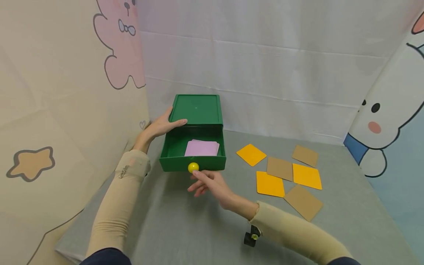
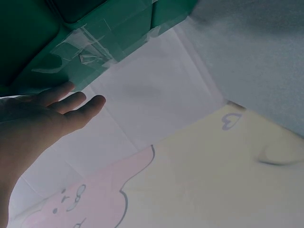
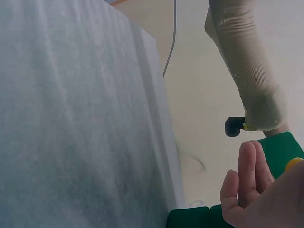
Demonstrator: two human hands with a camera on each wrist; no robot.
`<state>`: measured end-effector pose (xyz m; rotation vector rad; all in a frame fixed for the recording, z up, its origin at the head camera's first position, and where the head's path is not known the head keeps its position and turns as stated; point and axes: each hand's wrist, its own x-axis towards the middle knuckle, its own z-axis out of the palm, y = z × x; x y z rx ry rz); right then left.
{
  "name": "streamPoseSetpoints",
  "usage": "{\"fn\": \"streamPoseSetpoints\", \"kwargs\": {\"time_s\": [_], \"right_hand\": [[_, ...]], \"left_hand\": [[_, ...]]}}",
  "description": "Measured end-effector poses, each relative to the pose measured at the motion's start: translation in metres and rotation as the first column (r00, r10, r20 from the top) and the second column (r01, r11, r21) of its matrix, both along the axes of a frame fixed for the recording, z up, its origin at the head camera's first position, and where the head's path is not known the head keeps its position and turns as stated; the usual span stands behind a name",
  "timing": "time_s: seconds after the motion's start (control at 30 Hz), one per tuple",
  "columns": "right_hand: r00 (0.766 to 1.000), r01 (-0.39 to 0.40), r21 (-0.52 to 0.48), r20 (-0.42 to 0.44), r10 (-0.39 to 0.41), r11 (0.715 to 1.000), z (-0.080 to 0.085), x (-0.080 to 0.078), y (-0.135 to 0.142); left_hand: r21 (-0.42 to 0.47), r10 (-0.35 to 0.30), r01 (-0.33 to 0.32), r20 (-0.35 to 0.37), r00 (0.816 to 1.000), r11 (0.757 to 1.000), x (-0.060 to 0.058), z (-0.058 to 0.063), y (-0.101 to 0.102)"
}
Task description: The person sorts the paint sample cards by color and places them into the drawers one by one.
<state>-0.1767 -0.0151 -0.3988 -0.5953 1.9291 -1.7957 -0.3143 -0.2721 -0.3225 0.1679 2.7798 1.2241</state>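
Note:
A green drawer box (image 1: pixel 196 108) stands at the back left of the table. Its drawer (image 1: pixel 175 164) is pulled out toward me, with a small stack of pink cards (image 1: pixel 202 148) inside. My left hand (image 1: pixel 163 124) lies against the box's left side, thumb stretched across the top near its front edge; the left wrist view shows its fingers fairly straight along the green wall. At the drawer front, my right hand (image 1: pixel 212 186) pinches the round yellow knob (image 1: pixel 193 167) with thumb and index finger. Its other fingers hang loosely below.
To the drawer's right lie orange cards (image 1: pixel 251 154) and brown cards (image 1: pixel 306 204) on the grey tablecloth (image 1: pixel 185 228), some overlapping. Clear tape (image 2: pixel 90 52) crosses the box's side. A white curtain (image 1: pixel 265 81) backs the table; printed cloth walls (image 1: pixel 66 84) stand at both sides.

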Motion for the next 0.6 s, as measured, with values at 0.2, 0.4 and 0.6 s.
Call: {"fn": "streamPoseSetpoints", "kwargs": {"time_s": [0.2, 0.4, 0.6], "right_hand": [[0.998, 0.026, -0.08, 0.053, -0.022, 0.996, -0.006, -0.002, -0.013], [0.994, 0.086, -0.15, 0.073, -0.076, 0.985, -0.006, -0.002, -0.022], [0.986, 0.16, -0.153, 0.069, -0.151, 0.975, -0.002, 0.0, -0.027]], "left_hand": [[0.004, 0.002, -0.002, 0.006, 1.0, 1.0, 0.002, 0.001, 0.001], [0.007, 0.007, -0.007, -0.001, 1.0, 1.0, 0.001, -0.001, 0.0], [0.015, 0.005, -0.005, -0.002, 1.0, 1.0, 0.0, -0.001, 0.0]]}}
